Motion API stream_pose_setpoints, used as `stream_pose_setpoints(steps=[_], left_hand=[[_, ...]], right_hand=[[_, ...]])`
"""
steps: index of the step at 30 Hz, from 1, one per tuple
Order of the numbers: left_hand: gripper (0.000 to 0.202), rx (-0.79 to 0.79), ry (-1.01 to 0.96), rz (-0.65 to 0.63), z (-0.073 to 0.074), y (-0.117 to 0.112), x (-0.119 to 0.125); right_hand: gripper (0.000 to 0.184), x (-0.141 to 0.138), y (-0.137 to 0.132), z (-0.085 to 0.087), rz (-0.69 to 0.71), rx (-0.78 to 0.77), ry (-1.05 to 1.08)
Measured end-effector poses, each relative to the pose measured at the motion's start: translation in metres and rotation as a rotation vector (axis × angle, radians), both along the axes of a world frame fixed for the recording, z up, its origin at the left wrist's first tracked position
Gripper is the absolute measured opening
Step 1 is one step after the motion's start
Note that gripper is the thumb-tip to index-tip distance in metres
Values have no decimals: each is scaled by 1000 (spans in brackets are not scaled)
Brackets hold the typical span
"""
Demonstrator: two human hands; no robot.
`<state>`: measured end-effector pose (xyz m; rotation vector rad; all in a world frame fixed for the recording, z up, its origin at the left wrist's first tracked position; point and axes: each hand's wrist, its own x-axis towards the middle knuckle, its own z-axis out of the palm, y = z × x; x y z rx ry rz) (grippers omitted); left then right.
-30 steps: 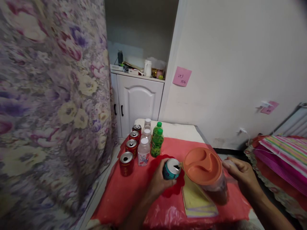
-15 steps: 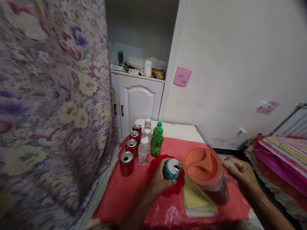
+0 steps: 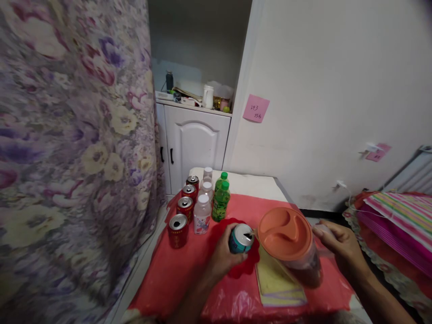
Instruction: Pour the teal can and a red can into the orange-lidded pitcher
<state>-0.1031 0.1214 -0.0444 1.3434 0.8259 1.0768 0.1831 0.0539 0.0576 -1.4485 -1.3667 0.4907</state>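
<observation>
My left hand (image 3: 222,256) is wrapped round a teal drink can (image 3: 241,238) with an opened silver top, tilted toward a clear pitcher (image 3: 297,256). The pitcher has an orange lid (image 3: 285,233) and stands on a stack of yellow cloths (image 3: 278,283). My right hand (image 3: 339,245) is closed on the pitcher's clear handle at its right side. All of this sits on a red plastic table cover (image 3: 182,274).
A row of several red cans (image 3: 178,230), clear white-capped bottles (image 3: 202,216) and two green bottles (image 3: 221,200) stands at the table's back left. A floral curtain (image 3: 67,157) hangs at left, a white cabinet (image 3: 194,144) behind, striped bedding (image 3: 401,216) at right.
</observation>
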Motion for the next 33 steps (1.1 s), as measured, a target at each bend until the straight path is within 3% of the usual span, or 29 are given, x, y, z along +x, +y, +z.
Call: stream_pose_setpoints(steps=[33], left_hand=[[70, 3, 15, 8, -2, 0, 0]], right_hand=[[47, -4, -2, 3, -8, -9, -5]])
